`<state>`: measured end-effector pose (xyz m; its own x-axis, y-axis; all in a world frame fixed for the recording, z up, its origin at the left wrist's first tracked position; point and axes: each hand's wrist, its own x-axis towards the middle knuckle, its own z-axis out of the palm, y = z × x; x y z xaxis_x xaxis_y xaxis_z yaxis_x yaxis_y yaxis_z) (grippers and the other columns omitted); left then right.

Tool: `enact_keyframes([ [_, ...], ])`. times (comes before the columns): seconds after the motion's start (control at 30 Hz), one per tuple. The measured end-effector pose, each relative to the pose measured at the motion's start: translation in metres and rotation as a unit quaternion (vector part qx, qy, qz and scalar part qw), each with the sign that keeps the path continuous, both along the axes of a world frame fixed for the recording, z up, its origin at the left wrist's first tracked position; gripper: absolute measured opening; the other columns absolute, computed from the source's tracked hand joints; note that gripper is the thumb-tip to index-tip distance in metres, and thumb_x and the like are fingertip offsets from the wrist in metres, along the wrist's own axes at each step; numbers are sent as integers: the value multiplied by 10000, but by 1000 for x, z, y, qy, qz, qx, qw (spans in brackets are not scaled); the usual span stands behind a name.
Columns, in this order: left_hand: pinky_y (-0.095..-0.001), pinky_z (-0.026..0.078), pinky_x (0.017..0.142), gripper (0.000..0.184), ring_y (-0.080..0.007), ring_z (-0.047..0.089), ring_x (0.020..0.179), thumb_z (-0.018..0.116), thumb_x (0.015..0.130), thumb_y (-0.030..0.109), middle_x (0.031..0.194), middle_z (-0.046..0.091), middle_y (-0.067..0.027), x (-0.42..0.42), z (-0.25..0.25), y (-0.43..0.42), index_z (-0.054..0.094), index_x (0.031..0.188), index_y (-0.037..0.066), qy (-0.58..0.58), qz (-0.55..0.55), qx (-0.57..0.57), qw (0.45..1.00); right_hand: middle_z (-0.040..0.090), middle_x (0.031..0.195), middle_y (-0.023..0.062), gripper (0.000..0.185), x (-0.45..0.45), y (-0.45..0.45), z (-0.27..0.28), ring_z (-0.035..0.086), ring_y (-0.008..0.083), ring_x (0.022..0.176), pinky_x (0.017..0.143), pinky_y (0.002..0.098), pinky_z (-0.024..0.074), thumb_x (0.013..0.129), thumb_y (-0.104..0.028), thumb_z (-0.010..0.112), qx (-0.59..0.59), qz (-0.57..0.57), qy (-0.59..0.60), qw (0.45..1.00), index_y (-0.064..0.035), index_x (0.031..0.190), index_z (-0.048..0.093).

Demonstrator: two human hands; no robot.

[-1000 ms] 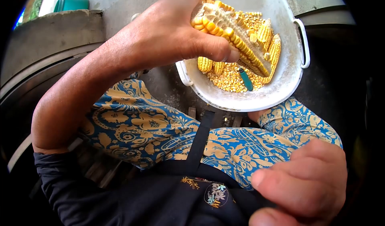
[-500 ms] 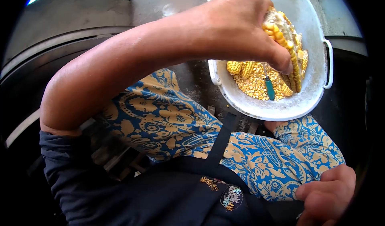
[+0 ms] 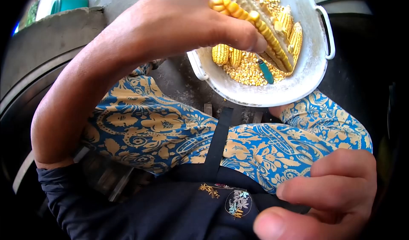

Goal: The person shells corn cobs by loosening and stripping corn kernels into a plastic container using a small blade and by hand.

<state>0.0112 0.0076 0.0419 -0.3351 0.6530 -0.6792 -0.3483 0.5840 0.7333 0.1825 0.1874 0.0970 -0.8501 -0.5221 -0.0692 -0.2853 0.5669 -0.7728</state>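
My left hand [image 3: 200, 20] is closed around a partly stripped corn cob [image 3: 255, 25], holding it tilted above a white tub [image 3: 255, 97]. Bare whitish core shows along its upper face, with yellow kernels along the near edge. Below, the tub holds loose kernels [image 3: 243, 73] and several whole corn cobs [image 3: 220, 54]. A tool with a green handle [image 3: 266, 71] lies on the kernels; its far end is hidden. My right hand [image 3: 332, 193] hovers near my lap at the lower right, fingers loosely curled, thumb apart, with nothing visible in it.
The tub has a white side handle [image 3: 328, 31] on its right. Patterned blue and tan cloth [image 3: 170, 125] covers my legs, with a black strap [image 3: 218, 137] across it. A low grey wall [image 3: 51, 44] runs at the left, with a green container [image 3: 70, 4] behind.
My left hand with the cob has shifted left and up in view and looks larger. The right hand has moved up and left, its thumb now spread. The tub has shifted left and up in view.
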Motion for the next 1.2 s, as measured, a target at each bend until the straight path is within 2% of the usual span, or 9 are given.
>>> enact_keyframes([
  [0.13, -324, 459, 976, 775, -211, 569, 1108, 813, 717, 208, 1188, 585, -190, 18, -9, 10, 353, 1273, -75, 22, 35, 57, 998, 605, 829, -1, 109, 3, 6, 0, 461, 162, 720, 643, 301, 383, 825, -257, 569, 26, -13, -10, 1000, -167, 882, 548],
  [0.4, -273, 491, 872, 660, -216, 601, 1016, 715, 813, 280, 1136, 609, -179, 7, -20, -17, 377, 1287, -32, 130, -108, 111, 979, 604, 785, -28, 132, 6, 37, 4, 450, 156, 734, 680, 303, 373, 840, -294, 570, 123, 70, -18, 990, -181, 775, 547],
  [0.53, -326, 525, 699, 645, -275, 661, 754, 816, 546, 441, 809, 660, -206, 10, -47, -22, 641, 871, -88, 321, -31, -70, 944, 584, 877, 160, 387, -50, 6, 29, 545, 248, 645, 576, 361, 424, 726, 6, 558, -53, 150, -212, 964, -9, 1112, 525],
  [0.7, -356, 507, 742, 611, -294, 642, 807, 825, 562, 420, 837, 645, -223, 5, -48, -27, 624, 859, -75, 306, -24, -24, 951, 612, 810, 47, 145, -19, 11, -8, 497, 194, 705, 677, 322, 407, 836, -223, 557, 18, 56, 49, 997, -83, 839, 594],
  [0.77, -358, 498, 741, 621, -286, 632, 816, 817, 563, 421, 845, 640, -215, 2, -45, -30, 619, 897, -64, 298, -26, -23, 954, 624, 864, 164, 295, -28, 11, -42, 603, 258, 657, 550, 352, 476, 684, -30, 651, -10, 49, 192, 980, 1, 974, 611],
  [0.87, -266, 493, 692, 628, -166, 620, 776, 822, 627, 369, 831, 639, -95, -4, -42, -36, 560, 1028, -37, 214, -26, 13, 976, 618, 993, 198, 335, -44, 33, -82, 626, 346, 862, 736, 378, 508, 719, -51, 670, 39, -25, 208, 977, 27, 1040, 609],
  [0.97, -255, 468, 744, 703, -161, 591, 800, 817, 601, 448, 900, 611, -64, -7, -41, -40, 548, 1053, -18, 170, -21, 62, 983, 604, 1041, 165, 431, -54, 54, -90, 595, 265, 948, 823, 338, 479, 736, -200, 699, 3, -161, 46, 986, 9, 1099, 595],
  [1.13, -240, 482, 659, 689, -112, 572, 750, 776, 642, 438, 872, 597, -65, -4, -32, -42, 539, 1109, -9, 77, 30, 63, 995, 520, 1168, 172, 847, -56, 53, -99, 535, 240, 1043, 820, 330, 472, 648, -448, 762, -78, -150, -206, 964, -31, 1311, 441],
  [1.2, -233, 477, 672, 686, -104, 566, 759, 780, 638, 426, 885, 596, -54, -3, -31, -44, 538, 1123, 6, 50, 51, 76, 995, 590, 1059, 170, 751, -53, 46, -105, 587, 239, 979, 807, 352, 484, 713, -445, 737, -98, -142, -197, 965, -27, 1272, 459],
])
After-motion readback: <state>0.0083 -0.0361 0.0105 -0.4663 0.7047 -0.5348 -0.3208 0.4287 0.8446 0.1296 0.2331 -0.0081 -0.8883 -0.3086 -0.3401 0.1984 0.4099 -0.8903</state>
